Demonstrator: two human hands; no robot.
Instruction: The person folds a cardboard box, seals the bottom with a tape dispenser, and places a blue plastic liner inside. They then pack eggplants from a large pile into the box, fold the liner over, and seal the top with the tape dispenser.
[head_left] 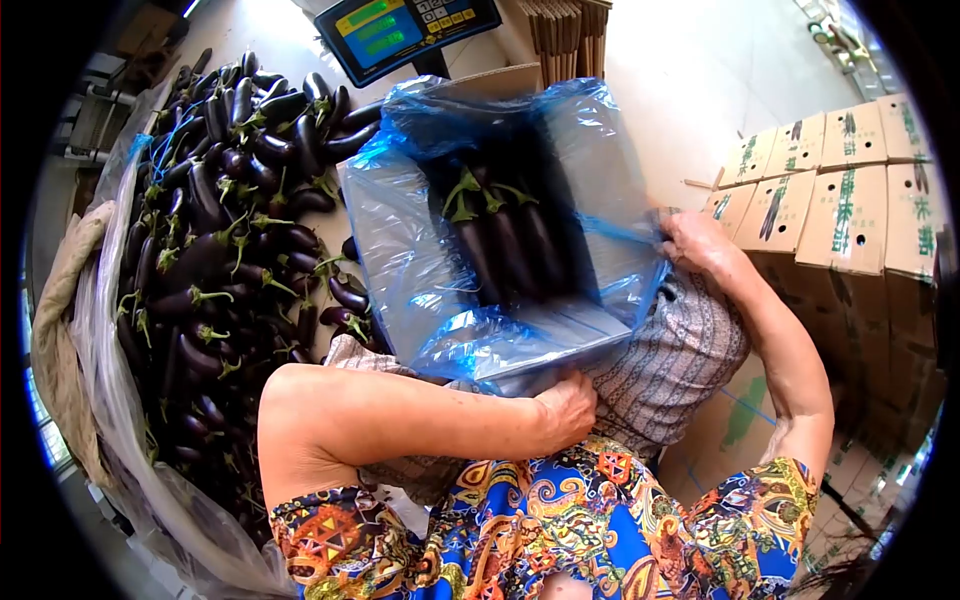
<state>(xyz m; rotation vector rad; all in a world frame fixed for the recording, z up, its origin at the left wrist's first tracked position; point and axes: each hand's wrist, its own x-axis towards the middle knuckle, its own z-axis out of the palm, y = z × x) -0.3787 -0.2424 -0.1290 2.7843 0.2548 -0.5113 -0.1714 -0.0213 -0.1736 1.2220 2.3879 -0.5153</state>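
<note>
A box lined with blue plastic point(400, 290) stands tilted in front of me, and several eggplants point(508, 250) lie side by side inside it, green stems toward the far end. The liner spreads over the box's walls and rim. At the near edge, my left hand point(567, 410) is closed on the liner, its fingertips partly hidden. My right hand point(695, 240) is closed at the right edge, where it holds the liner's corner beside my patterned trousers.
A large heap of loose eggplants point(210, 270) lies to the left, bordered by clear plastic sheeting point(120, 300). Beyond the box is a scale display point(385, 32), with folded cardboard point(565, 40) beside it. Printed cartons point(845, 215) are stacked on the right.
</note>
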